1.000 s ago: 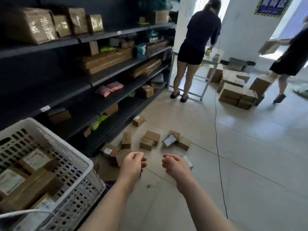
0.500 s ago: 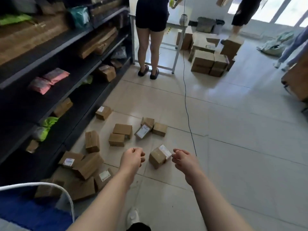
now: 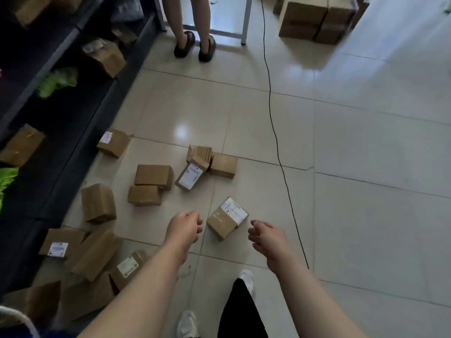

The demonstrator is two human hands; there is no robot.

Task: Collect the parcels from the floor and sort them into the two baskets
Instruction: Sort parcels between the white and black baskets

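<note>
One small parcel (image 3: 227, 218) lies on the floor tiles between the two hands, its white label turned upward; the print is too small to read. The left hand (image 3: 184, 228) hangs just to one side of it and the right hand (image 3: 266, 236) just to the other, and neither touches it. Each grip is loose, with fingers lightly curled around nothing. They bracket this box probably because it is the nearest and the next to lift.

Ahead of the grips lie more brown parcels (image 3: 151, 175). One labelled parcel (image 3: 191, 176) leans on its neighbours, its writing also illegible. Left of the left grip, a heap of parcels (image 3: 95, 250) rests against the foot of the dark shelf (image 3: 61, 132), with several labels showing. Nearer the body, a white rim (image 3: 14, 315), probably a basket's, shows at the corner. A black cable (image 3: 273, 132) runs along the floor beyond the right grip.
</note>
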